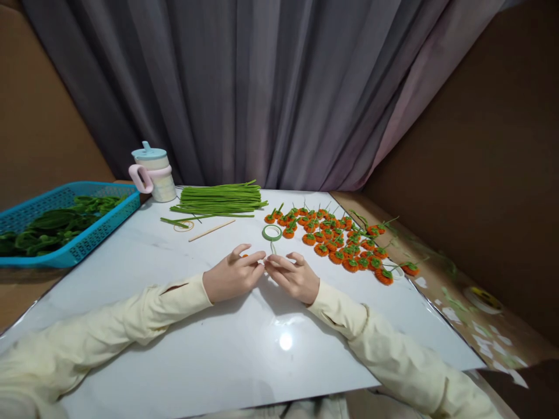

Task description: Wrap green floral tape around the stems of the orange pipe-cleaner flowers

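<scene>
My left hand (236, 274) is closed, its fingers pinched over the middle of the table. Between them shows a sliver of an orange piece (245, 255), mostly hidden. My right hand (294, 279) meets it, thumb and fingertips closed on a thin strip of green tape (273, 248). The strip runs up to a green tape roll (264, 234) just beyond my fingertips. To the right lie many fuzzy orange fruit-shaped pieces (336, 256) with green tops, some with thin wire stems. What my fingertips press together is too small to make out.
A bundle of green fuzzy stems (218, 199) lies at the back, near a thin wooden stick (212, 231). A lidded tumbler (162, 185) stands back left, beside a blue basket (105, 224) of green leaves. Paper scraps (452, 315) and a yellow-centred spool (484, 299) lie at right.
</scene>
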Action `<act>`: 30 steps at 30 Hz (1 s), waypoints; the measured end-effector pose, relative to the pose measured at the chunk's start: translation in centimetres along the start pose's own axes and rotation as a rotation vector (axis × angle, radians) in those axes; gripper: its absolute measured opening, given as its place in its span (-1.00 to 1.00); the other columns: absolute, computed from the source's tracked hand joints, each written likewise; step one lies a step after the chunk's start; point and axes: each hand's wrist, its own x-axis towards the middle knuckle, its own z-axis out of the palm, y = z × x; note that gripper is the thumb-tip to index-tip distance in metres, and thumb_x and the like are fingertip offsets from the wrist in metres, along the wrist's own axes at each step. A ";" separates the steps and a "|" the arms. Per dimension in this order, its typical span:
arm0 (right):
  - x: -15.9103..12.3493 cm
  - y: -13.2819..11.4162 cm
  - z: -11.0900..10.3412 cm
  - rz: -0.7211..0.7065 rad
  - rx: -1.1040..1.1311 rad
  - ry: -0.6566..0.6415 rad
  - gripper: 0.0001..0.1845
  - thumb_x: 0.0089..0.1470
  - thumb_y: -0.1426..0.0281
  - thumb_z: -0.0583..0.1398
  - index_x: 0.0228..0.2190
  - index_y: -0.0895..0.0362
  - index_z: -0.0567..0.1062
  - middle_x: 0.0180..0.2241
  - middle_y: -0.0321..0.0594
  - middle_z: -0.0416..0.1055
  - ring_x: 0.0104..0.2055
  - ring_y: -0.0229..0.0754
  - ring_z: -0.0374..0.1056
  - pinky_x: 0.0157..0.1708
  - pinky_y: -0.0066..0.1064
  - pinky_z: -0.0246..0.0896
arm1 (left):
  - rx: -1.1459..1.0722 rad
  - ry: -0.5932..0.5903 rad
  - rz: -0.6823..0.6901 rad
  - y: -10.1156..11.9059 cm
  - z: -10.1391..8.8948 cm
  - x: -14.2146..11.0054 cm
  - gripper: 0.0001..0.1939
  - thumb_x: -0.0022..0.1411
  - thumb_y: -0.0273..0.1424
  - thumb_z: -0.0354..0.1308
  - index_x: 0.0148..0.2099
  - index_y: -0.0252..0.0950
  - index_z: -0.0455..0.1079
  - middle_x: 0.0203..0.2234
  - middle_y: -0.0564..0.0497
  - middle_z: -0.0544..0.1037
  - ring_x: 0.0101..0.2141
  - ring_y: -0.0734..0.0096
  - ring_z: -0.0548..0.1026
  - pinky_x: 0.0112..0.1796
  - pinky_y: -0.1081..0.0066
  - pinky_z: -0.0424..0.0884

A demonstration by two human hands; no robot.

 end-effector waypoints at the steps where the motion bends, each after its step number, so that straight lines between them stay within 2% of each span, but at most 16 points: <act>1: 0.0 0.0 0.1 0.017 0.010 0.007 -0.81 0.17 0.59 0.04 -0.35 0.25 0.45 -0.31 -0.17 0.52 -0.08 -0.24 0.29 -0.22 -0.34 0.03 | -0.016 -0.005 -0.010 0.0 0.1 0.0 -0.69 0.19 -0.69 -0.14 -0.48 -0.33 0.31 -0.60 0.05 0.44 -0.18 0.49 0.39 -0.02 0.28 0.00; 4: -0.1 -0.1 0.2 0.107 0.062 0.024 -0.84 0.17 0.56 0.06 -0.33 0.22 0.44 -0.35 -0.21 0.53 -0.11 -0.27 0.33 -0.19 -0.33 0.00 | -0.065 -0.023 -0.039 -0.1 0.2 0.0 -0.70 0.20 -0.68 -0.15 -0.45 -0.35 0.31 -0.59 0.03 0.45 -0.19 0.48 0.41 -0.04 0.27 0.00; 8: -0.1 -0.5 0.5 0.295 0.147 0.020 -0.86 0.18 0.50 0.07 -0.31 0.20 0.44 -0.46 -0.26 0.53 -0.14 -0.27 0.38 -0.15 -0.31 -0.04 | -0.133 -0.053 -0.091 -0.2 0.1 0.1 -0.71 0.15 -0.73 -0.18 -0.40 -0.38 0.31 -0.52 -0.02 0.48 -0.19 0.45 0.42 -0.06 0.23 -0.01; 12: -0.1 -0.5 0.6 0.364 0.200 0.027 -0.88 0.17 0.49 0.09 -0.33 0.20 0.44 -0.50 -0.27 0.52 -0.17 -0.25 0.40 -0.13 -0.29 -0.07 | -0.173 -0.083 -0.133 -0.3 0.2 0.0 -0.70 0.14 -0.73 -0.20 -0.40 -0.36 0.29 -0.51 -0.03 0.49 -0.19 0.42 0.42 -0.07 0.21 -0.02; 16: -0.2 -0.3 0.5 0.364 0.216 0.030 -0.88 0.15 0.53 0.10 -0.36 0.18 0.44 -0.50 -0.29 0.53 -0.16 -0.24 0.39 -0.13 -0.28 -0.09 | -0.195 -0.078 -0.155 -0.3 0.5 -0.3 -0.73 0.31 -0.57 -0.15 -0.40 -0.33 0.28 -0.57 0.03 0.49 -0.18 0.37 0.41 -0.05 0.20 -0.05; 19: -0.1 -0.4 0.4 0.360 0.235 0.059 -0.90 0.13 0.53 0.11 -0.38 0.18 0.43 -0.50 -0.31 0.53 -0.16 -0.23 0.39 -0.14 -0.27 -0.10 | -0.208 -0.058 -0.163 -0.3 0.6 -0.4 -0.73 0.34 -0.44 -0.08 -0.43 -0.34 0.27 -0.60 0.06 0.49 -0.21 0.36 0.42 -0.03 0.20 -0.06; 24: 0.0 -0.7 0.5 0.346 0.207 0.027 -0.86 0.14 0.54 0.10 -0.41 0.17 0.43 -0.51 -0.31 0.53 -0.11 -0.24 0.36 -0.10 -0.26 -0.12 | -0.258 -0.038 -0.144 -0.3 0.6 -0.5 -0.71 0.34 -0.52 -0.13 -0.44 -0.36 0.27 -0.61 0.05 0.49 -0.19 0.39 0.43 -0.03 0.20 -0.07; 27: -0.2 -0.7 0.5 0.237 0.110 -0.022 -0.83 0.15 0.55 0.08 -0.41 0.16 0.44 -0.43 -0.28 0.54 -0.05 -0.25 0.33 -0.09 -0.26 -0.12 | -0.387 -0.092 -0.189 -0.3 0.4 -0.5 -0.73 0.31 -0.55 -0.14 -0.41 -0.36 0.29 -0.56 0.04 0.50 -0.20 0.41 0.44 -0.02 0.19 -0.09; 30: -0.5 -0.4 0.2 0.106 -0.005 0.004 -0.84 0.13 0.57 0.11 -0.42 0.13 0.45 -0.38 -0.29 0.53 -0.01 -0.26 0.30 -0.06 -0.27 -0.10 | -0.650 -0.213 -0.331 -0.6 -0.1 -0.1 -0.69 0.30 -0.49 -0.14 -0.46 -0.33 0.30 -0.51 0.05 0.52 -0.26 0.44 0.45 0.00 0.17 -0.10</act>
